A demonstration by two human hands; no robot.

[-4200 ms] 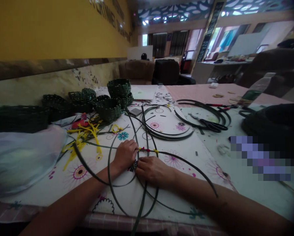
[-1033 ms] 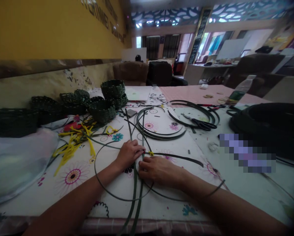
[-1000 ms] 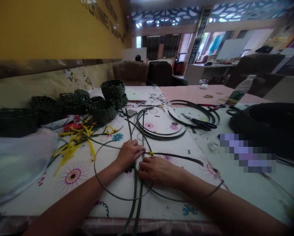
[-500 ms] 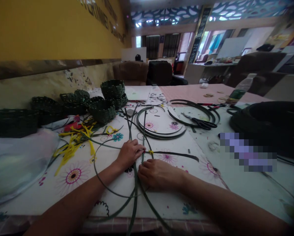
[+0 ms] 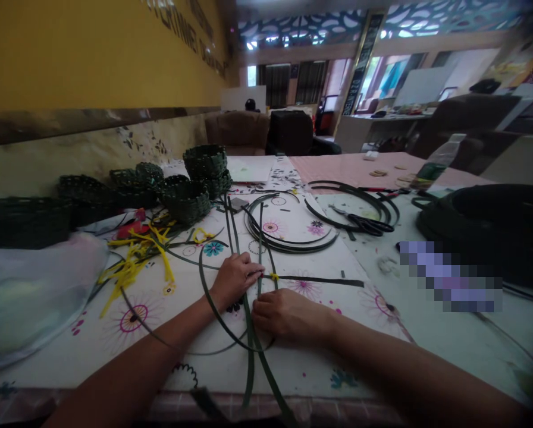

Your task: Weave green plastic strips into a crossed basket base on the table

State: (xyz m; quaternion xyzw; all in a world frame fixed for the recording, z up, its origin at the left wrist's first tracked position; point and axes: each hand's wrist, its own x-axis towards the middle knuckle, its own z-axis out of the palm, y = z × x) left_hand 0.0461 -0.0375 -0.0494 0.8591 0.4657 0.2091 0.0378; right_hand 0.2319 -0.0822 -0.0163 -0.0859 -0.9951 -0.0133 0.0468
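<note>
Several long dark green flat strips (image 5: 248,351) cross on a floral tablecloth (image 5: 128,321) in front of me. My left hand (image 5: 233,278) lies closed over the crossing point, fingertips pressing the strips where a small yellow tie (image 5: 273,277) sits. My right hand (image 5: 281,314) is just below and to the right, fingers curled and pinching the strips near the crossing. One strip (image 5: 320,280) runs straight out to the right; others curve off toward the table's near edge.
Dark green woven baskets (image 5: 190,199) stand at the back left, with yellow strips (image 5: 135,252) beside them. Coiled green strips (image 5: 288,229) and black scissors (image 5: 367,224) lie behind my hands. A clear plastic bag (image 5: 30,291) is on the left, a black coil (image 5: 494,229) and a bottle (image 5: 436,160) right.
The loose loops of strip have swung: the curved strip on the left moved inward and the ends near the table's edge shifted right. Both hands stayed at the crossing.
</note>
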